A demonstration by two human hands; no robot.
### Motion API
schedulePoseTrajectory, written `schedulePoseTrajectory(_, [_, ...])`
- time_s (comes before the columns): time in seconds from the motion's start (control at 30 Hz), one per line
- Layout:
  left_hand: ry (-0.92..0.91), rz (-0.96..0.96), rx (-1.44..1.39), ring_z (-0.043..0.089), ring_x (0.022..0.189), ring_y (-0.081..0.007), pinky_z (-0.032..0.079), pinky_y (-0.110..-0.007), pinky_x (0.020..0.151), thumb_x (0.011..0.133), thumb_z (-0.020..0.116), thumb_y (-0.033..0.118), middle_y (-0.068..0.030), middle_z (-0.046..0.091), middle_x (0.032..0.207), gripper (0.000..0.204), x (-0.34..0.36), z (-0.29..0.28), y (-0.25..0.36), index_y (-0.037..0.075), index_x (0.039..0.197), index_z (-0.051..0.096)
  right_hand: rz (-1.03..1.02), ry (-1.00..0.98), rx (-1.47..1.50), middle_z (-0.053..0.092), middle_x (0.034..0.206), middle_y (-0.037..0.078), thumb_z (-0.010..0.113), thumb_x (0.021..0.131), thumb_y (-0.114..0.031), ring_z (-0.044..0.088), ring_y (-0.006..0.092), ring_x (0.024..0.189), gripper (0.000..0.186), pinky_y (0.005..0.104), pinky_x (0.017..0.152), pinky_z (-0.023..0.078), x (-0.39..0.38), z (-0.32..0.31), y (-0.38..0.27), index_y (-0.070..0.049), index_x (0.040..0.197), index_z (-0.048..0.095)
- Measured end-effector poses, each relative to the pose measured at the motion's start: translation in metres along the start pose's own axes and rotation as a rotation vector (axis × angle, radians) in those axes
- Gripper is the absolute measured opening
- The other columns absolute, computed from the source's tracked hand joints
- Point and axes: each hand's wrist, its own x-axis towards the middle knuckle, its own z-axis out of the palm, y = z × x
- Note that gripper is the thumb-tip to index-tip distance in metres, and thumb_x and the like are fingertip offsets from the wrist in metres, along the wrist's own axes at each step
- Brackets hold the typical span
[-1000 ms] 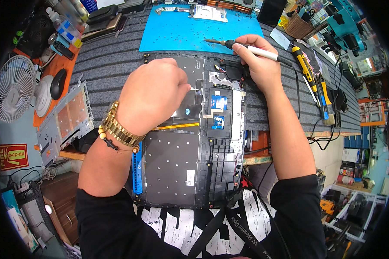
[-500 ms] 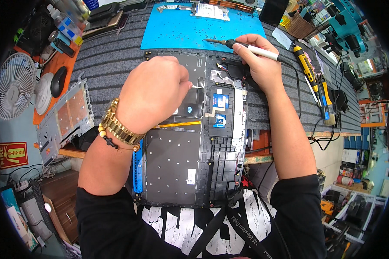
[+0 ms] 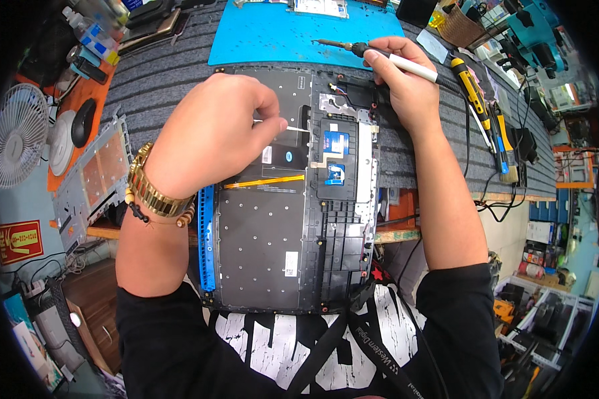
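Note:
A laptop's keyboard housing (image 3: 263,233), dark and inner side up, spans from the bench onto my lap. Over its upper left part, my left hand (image 3: 229,126) is closed in a pinch on one end of a thin white strip (image 3: 297,130), whose other end reaches the housing near a dark slot; whether it is a flat cable, I cannot tell. My right hand (image 3: 409,80) grips a soldering iron (image 3: 412,67) with a white and black handle, its tip pointing left above the blue mat (image 3: 273,40). A yellow ribbon cable (image 3: 266,181) lies across the housing.
A long blue strip (image 3: 207,246) runs along the housing's left edge. Left of it leans a metal plate (image 3: 96,176), near a white fan (image 3: 18,136). At right lie a yellow screwdriver (image 3: 469,90), a brush (image 3: 508,174) and black cables (image 3: 496,206).
My left hand has shifted left and slightly up, showing more of the white strip. The soldering iron has risen a little in the picture with my right hand. The housing appears slightly higher and further left.

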Motion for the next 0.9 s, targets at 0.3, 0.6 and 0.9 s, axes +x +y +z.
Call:
schedulePoseTrajectory(0.3, [-0.043,0.007,0.062,0.073,0.084,-0.0349,0.057,-0.042,0.077,0.093,0.085,0.013,-0.0158,0.076,0.093,0.018,-0.0006,-0.0008,0.0045,-0.004,0.092,0.078,-0.012,0.000,-0.031,0.080,0.098,0.001,0.086,0.101,-0.017,0.064,0.0049,0.079,0.025,0.0220,0.071,0.051,-0.0006,-0.0013,-0.0017,-0.004,0.122,0.079])
schedulePoseTrajectory(0.6, [-0.050,0.047,0.063,0.072,0.086,-0.0387,0.056,-0.045,0.078,0.091,0.085,0.011,-0.0163,0.076,0.096,0.017,-0.0007,0.0035,0.0052,-0.005,0.089,0.077,-0.049,0.040,-0.018,0.073,0.085,-0.004,0.089,0.099,-0.020,0.061,0.0032,0.074,0.026,0.0225,0.065,0.046,-0.0015,0.0005,-0.0032,-0.003,0.117,0.081])
schedulePoseTrajectory(0.9, [-0.038,0.044,0.073,0.071,0.084,-0.0390,0.055,-0.046,0.077,0.089,0.086,0.009,-0.0160,0.075,0.096,0.017,-0.0014,0.0049,0.0083,-0.005,0.088,0.076,-0.060,0.050,-0.049,0.074,0.088,-0.003,0.089,0.099,-0.022,0.062,0.0033,0.077,0.026,0.0221,0.067,0.047,-0.0024,0.0003,-0.0039,-0.004,0.117,0.082])
